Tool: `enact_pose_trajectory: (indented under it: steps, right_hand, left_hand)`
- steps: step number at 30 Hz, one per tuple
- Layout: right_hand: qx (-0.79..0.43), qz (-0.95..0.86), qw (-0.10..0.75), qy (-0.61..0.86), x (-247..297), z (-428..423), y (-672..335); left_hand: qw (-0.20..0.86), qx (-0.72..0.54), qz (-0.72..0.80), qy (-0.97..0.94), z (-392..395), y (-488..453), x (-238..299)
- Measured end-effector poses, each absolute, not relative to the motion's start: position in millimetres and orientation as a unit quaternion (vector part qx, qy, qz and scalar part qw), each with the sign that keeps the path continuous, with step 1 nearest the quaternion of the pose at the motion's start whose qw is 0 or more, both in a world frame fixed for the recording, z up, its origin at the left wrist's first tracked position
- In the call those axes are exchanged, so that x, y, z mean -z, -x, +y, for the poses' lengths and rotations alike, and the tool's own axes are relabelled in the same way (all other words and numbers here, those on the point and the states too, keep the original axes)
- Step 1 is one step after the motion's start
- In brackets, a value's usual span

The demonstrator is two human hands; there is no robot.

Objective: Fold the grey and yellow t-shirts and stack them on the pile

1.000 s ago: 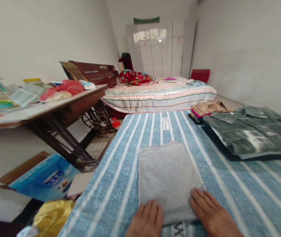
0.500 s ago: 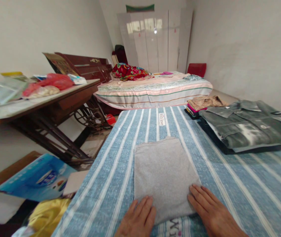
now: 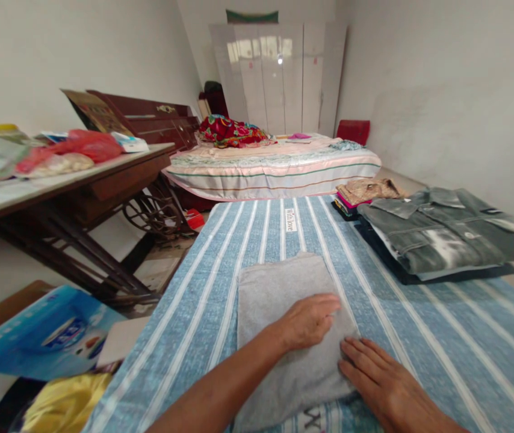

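Note:
A folded grey cloth (image 3: 275,294) lies flat on the blue striped sheet (image 3: 419,325) in front of me. My left hand (image 3: 309,320) rests palm down on the cloth's right half, fingers together and stretched toward its right edge. My right hand (image 3: 381,379) lies flat at the cloth's near right corner, fingers extended and touching its edge. Neither hand holds anything.
A folded grey-green denim jacket (image 3: 437,231) and a small pile of folded clothes (image 3: 365,193) sit at the right. A second bed (image 3: 275,168) stands beyond, a cluttered wooden table (image 3: 80,180) at the left, a blue box (image 3: 44,334) on the floor.
My left hand has moved from the cloth's near edge across onto its right half. My right hand stays at the near right corner. The view has shifted slightly left.

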State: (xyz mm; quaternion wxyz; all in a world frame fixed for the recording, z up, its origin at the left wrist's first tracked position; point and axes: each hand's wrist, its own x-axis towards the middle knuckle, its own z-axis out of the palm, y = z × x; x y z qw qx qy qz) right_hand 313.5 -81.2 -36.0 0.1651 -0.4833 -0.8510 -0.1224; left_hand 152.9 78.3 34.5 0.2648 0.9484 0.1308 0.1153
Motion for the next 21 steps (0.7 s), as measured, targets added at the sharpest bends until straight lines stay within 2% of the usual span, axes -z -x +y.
enact_pose_trajectory:
  steps: [5,14,21]
  right_hand:
    - [0.096,-0.861,0.2,0.458,17.6,-72.7,-319.1]
    - [0.054,-0.894,0.156,0.417,-19.3,-58.9,-320.6]
    - [-0.002,-0.886,0.153,0.438,-15.3,-59.0,-318.7]
  left_hand:
    - [0.284,-0.113,0.107,-0.946,84.1,-155.1,-4.4]
    - [0.402,-0.205,0.191,-0.872,97.5,-96.7,-32.3]
    - [0.441,-0.198,0.256,-0.837,101.0,-64.6,-15.0]
